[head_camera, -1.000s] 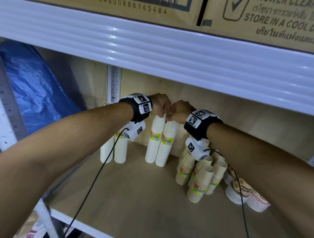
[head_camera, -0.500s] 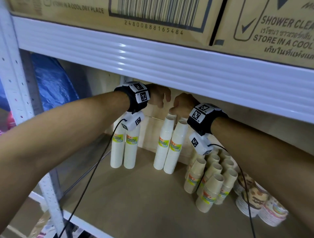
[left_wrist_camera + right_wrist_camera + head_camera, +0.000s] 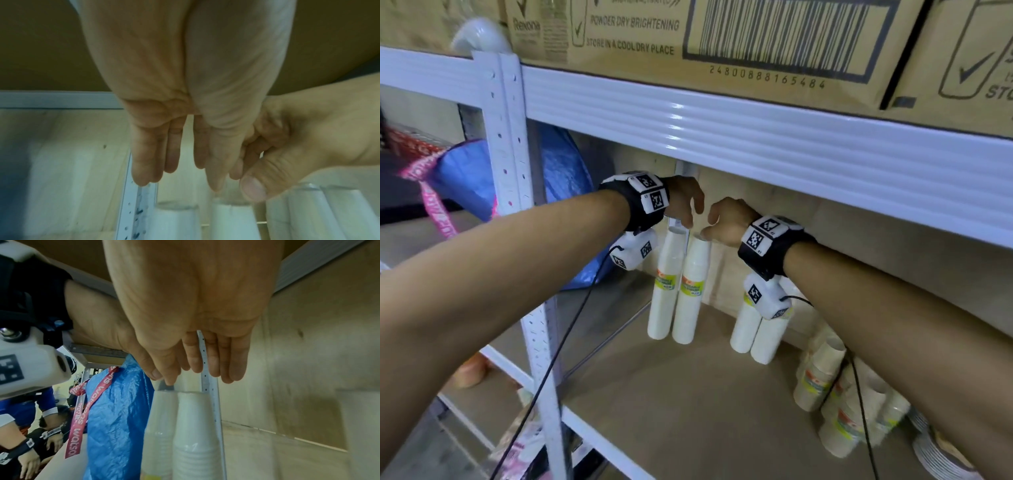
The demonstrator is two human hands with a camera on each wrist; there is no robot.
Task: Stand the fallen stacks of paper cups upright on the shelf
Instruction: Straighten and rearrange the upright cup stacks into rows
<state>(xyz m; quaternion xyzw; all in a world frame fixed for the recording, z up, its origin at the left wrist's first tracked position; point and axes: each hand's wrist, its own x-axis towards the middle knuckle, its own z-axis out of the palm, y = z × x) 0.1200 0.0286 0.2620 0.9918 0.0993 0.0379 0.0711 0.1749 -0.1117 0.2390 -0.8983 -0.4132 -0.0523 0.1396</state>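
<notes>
Both hands [image 3: 705, 214] have lifted, fingers loose, off upright cup stacks [image 3: 681, 287] on the wooden shelf [image 3: 688, 394].

Glossy white ribbed metal shelf beam [image 3: 756, 137], matt wood shelf board [image 3: 688, 394], plastic-wrapped paper cup stacks [image 3: 690, 291] — matt cardboard boxes [image 3: 774, 41]

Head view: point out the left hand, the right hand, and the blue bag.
left hand [image 3: 683, 198], head view, back of the hand.
right hand [image 3: 727, 221], head view, back of the hand.
blue bag [image 3: 465, 178], head view, its crinkled side left of the shelf post.
</notes>
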